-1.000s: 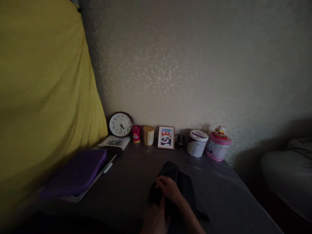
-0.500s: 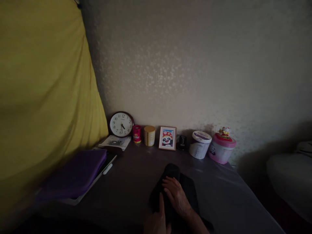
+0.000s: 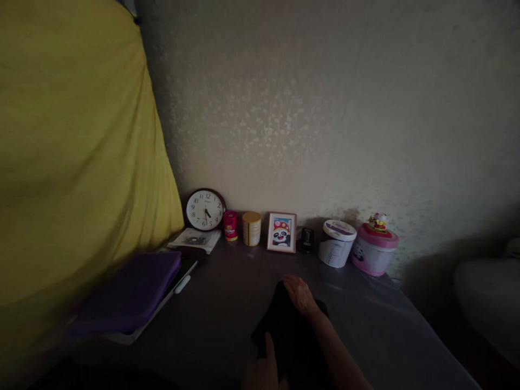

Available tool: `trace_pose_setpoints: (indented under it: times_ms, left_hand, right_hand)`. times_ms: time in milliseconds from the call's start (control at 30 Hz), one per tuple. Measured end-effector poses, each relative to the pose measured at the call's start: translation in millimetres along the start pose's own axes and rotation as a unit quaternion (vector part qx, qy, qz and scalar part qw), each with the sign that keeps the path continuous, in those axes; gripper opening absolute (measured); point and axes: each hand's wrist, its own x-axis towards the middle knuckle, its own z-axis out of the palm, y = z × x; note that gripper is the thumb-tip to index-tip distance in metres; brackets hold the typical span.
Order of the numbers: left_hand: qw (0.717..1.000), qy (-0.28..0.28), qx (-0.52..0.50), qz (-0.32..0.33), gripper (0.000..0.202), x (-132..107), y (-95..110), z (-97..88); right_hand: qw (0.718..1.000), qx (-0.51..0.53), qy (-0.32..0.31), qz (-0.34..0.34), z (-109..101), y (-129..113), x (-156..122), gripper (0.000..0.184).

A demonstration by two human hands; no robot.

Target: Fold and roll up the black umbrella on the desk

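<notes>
A piece of black cloth, possibly a folded garment, lies on the table close to me. Its details are lost in the dark. My right hand rests on the cloth's far end, palm down, with the fingers stretched out flat and pointing left. At the near edge of the view, my left hand touches the cloth's left side. Its index finger points forward and the thumb is apart from it; the other fingers are hard to see.
Along the wall stand a clock, red can, yellow-lidded can, panda picture frame, small black object, white tub and pink tub. A purple case lies left, by a yellow curtain.
My right hand has slid forward to the far end of the black cloth, which now looks flatter there. My left hand stays nearly in place. The view has shifted slightly.
</notes>
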Motion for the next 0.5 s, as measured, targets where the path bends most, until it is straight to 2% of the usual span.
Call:
trace_pose_setpoints:
  times_ms: [133, 267, 367, 500]
  left_hand:
    - [1.000, 0.005, 0.006, -0.001, 0.077, -2.8, 0.4, -0.4]
    - [0.999, 0.033, -0.004, 0.028, 0.074, -6.0, -3.5, 1.1]
    - [0.997, 0.056, -0.016, 0.043, 0.070, -8.6, -7.3, 2.7]
    - [0.996, 0.076, -0.031, 0.044, 0.067, -12.3, -9.2, 4.9]
  right_hand:
    - [0.990, -0.043, 0.055, 0.123, -1.6, 10.1, -5.8, 0.033]
    - [0.961, -0.062, 0.141, 0.231, -14.8, 30.1, -41.7, 0.034]
    - [0.943, -0.037, 0.160, 0.291, -29.9, 38.1, -78.7, 0.035]
    - [0.934, 0.024, 0.154, 0.321, -44.2, 30.8, -113.9, 0.032]
